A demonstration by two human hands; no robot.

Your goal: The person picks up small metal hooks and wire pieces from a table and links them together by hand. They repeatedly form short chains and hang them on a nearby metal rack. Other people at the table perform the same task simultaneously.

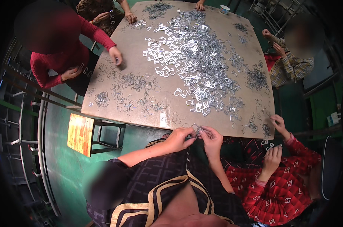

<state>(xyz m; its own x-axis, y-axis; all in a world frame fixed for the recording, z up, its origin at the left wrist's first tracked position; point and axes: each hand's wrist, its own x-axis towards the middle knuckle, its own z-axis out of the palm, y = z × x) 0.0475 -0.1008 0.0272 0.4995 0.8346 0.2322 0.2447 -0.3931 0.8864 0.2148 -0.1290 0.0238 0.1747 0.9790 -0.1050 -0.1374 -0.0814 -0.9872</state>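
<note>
My left hand and my right hand meet just off the table's near edge. Between their closed fingertips is a small bent metal clip, pinched from both sides. My fingers cover part of it, so its full shape is hidden. Beyond my hands, a large heap of shiny, flat, hook-shaped metal pieces runs up the middle of the brown table. Thin bent wire hooks lie scattered on the table's left half.
Small piles of wire hooks sit along the right side. A wooden stool stands at lower left. Close on my right, a person in red patterned sleeves holds metal pieces. Other people work around the table; a small bowl rests at its far edge.
</note>
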